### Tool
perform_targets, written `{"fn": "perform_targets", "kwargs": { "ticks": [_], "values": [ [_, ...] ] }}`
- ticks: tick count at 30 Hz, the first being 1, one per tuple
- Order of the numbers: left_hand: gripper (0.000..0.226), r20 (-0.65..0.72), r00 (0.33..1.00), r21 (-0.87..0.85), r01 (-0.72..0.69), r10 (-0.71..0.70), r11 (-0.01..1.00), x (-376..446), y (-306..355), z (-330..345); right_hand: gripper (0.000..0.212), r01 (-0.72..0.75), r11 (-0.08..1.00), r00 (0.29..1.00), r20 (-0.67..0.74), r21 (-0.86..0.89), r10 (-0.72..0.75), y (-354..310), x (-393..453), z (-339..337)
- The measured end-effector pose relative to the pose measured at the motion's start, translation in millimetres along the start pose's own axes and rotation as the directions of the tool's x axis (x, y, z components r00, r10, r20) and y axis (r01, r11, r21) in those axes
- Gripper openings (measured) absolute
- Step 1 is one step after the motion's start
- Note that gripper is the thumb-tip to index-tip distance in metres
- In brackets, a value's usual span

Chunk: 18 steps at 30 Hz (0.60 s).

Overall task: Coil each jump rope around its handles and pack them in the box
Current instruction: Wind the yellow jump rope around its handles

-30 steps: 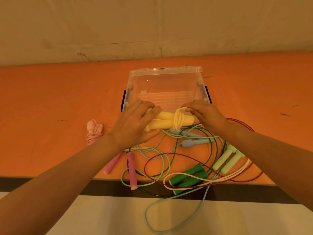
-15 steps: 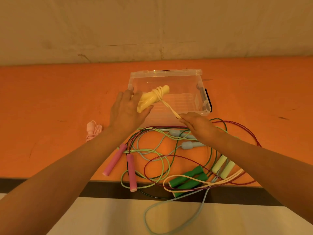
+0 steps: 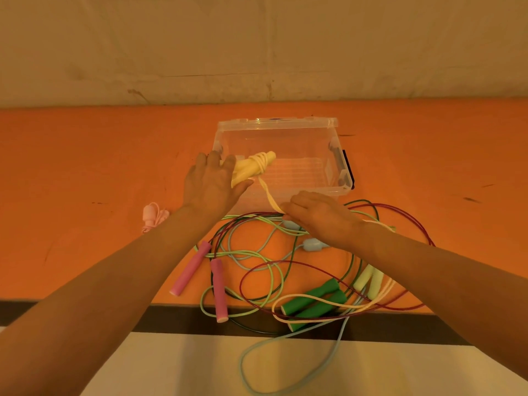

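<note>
Yellow handles [image 3: 251, 168], gripped in the left hand [image 3: 211, 184], have risen over the box [image 3: 334, 167]; the right hand [image 3: 317, 215] pinches the cord [image 3: 268, 197] taut, so winding continues.

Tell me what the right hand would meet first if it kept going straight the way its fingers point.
The right hand, pinching the yellow cord, points left and slightly away. Carried on, it would probably meet the near wall of the clear box or the left forearm; depth is unclear from this one view.
</note>
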<state>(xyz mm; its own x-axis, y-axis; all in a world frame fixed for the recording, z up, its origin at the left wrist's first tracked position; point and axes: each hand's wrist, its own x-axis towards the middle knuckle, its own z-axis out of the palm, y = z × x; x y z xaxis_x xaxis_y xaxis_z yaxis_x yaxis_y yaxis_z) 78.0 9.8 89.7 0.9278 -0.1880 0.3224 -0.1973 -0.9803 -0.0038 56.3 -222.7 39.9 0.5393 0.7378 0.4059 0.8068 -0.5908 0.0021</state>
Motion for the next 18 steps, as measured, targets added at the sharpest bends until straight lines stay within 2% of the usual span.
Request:
{"fn": "perform_targets", "kwargs": {
  "ticks": [2,5,7,9,14,18],
  "values": [
    [0.067,0.011,1.0,0.018,-0.004,0.003,1.0,1,1,-1,0.015,0.043,0.999,0.998,-0.046,0.002,-0.043,0,7,-5],
    [0.067,0.044,0.999,0.011,0.011,-0.012,1.0,-2,2,0,0.028,0.024,0.999,0.996,-0.091,0.04,-0.02,3,11,-11],
    [0.067,0.061,0.998,0.007,0.014,-0.015,1.0,-3,2,0,0.042,-0.009,0.994,0.993,-0.114,0.113,0.022,0,11,-15],
    [0.065,0.062,0.998,0.025,-0.005,0.003,1.0,-3,4,-1,0.046,-0.032,0.979,0.989,-0.132,0.199,0.059,-4,10,-17],
    [0.058,0.081,0.98,0.096,-0.192,0.184,0.977,-9,12,5,0.043,-0.056,0.944,0.973,-0.192,0.326,0.125,-7,14,-22],
    [0.055,0.068,0.927,0.126,-0.375,0.369,0.918,-16,18,6,0.045,0.051,0.984,0.972,-0.236,0.17,-0.009,-2,15,-24]
  ]
}}
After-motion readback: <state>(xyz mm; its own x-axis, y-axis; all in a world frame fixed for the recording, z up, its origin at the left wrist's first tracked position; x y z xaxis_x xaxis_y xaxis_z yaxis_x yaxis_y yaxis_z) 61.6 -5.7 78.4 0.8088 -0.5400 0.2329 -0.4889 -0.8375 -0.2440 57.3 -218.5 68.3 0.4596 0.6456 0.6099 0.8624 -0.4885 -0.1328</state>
